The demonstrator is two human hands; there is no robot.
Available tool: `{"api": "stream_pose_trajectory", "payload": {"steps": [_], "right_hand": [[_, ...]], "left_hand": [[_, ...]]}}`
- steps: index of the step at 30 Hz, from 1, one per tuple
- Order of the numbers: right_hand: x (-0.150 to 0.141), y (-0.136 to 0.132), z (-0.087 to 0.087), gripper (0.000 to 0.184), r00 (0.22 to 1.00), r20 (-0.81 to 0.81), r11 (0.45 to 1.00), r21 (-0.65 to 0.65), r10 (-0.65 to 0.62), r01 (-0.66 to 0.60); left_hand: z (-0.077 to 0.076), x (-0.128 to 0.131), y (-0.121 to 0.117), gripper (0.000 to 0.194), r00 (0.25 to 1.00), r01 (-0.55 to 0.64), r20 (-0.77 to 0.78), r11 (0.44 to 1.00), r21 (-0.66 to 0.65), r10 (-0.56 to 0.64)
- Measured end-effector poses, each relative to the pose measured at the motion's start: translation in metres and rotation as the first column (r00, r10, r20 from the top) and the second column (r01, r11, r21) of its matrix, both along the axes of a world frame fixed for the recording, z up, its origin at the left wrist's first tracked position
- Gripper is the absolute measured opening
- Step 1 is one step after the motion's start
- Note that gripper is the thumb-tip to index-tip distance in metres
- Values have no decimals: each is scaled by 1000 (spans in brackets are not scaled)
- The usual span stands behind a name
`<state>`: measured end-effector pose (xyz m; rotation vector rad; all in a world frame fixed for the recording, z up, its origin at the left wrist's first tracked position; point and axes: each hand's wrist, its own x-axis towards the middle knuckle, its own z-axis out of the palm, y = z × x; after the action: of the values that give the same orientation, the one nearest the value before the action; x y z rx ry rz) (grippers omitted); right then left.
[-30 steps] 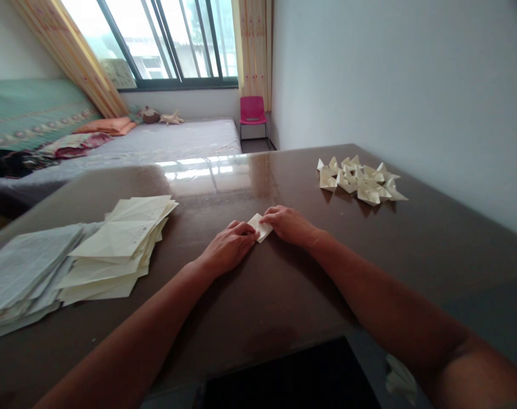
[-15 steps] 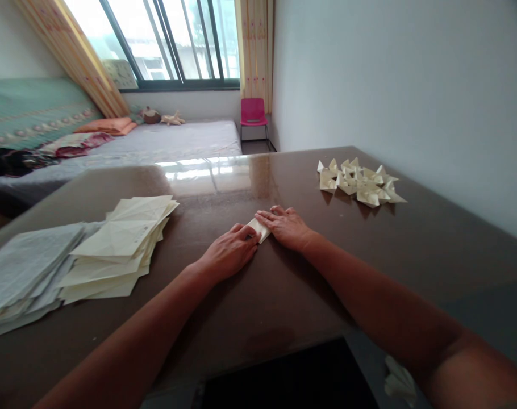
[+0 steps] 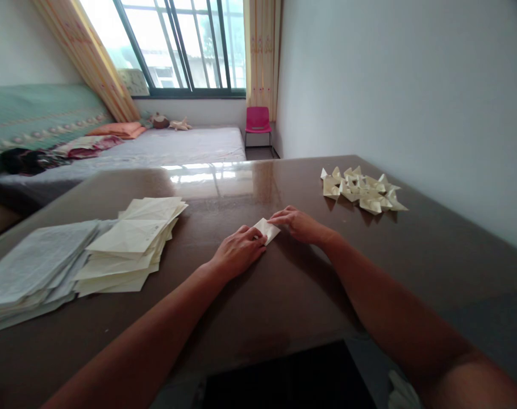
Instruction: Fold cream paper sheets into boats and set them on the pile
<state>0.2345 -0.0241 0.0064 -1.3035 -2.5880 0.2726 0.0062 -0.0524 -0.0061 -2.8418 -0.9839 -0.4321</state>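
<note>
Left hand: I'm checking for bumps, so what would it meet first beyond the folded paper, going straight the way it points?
Probably the right hand, its fingers at the far edge of the folded paper; exact heights are hard to judge.

Table (image 3: 284,301): glossy, smooth surf. Folded sheet (image 3: 272,230): paper, matt-ish. Sheet stack (image 3: 133,233): ditto, w/ creases. Folded pcs (image 3: 370,203): paper. Chair (image 3: 257,118): smooth, looks plastic. Curtain (image 3: 262,51): cloth. Wall (image 3: 390,85): matt.
</note>
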Motion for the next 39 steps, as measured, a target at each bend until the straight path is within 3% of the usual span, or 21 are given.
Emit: {"api": "stream_pose_trajectory", "payload": {"steps": [3,5,13,20,25,32,39], "right_hand": [[2,-6,7,61,988,-4,988,-6,155,-155],[1,-12,12,57,984,50,986,-11,169,-169],[6,-24,22,43,974,226,999,-42,-23,33],[-11,-5,2,36,994,-51,995,23,-98,99],[-13,-4,-2,33,958,-213,965,-220,-192,144],[-7,-4,1,45,946,-200,913,-374,-253,165],[-8,-3,2,21,942,-193,903,-389,-274,183]], "left_hand": [[3,-2,-1,33,1000,-5,7,1000,-18,5],[5,-3,-2,34,1000,0,-9,999,-33,-1],[12,1,-6,31,997,-32,-71,998,-55,29],[3,-1,2,28,994,-82,59,985,-154,92],[1,-9,7,24,982,-105,128,968,-227,136],[2,-14,9,41,985,-29,152,955,-295,77],[3,-15,13,40,978,-5,192,933,-360,79]]}}
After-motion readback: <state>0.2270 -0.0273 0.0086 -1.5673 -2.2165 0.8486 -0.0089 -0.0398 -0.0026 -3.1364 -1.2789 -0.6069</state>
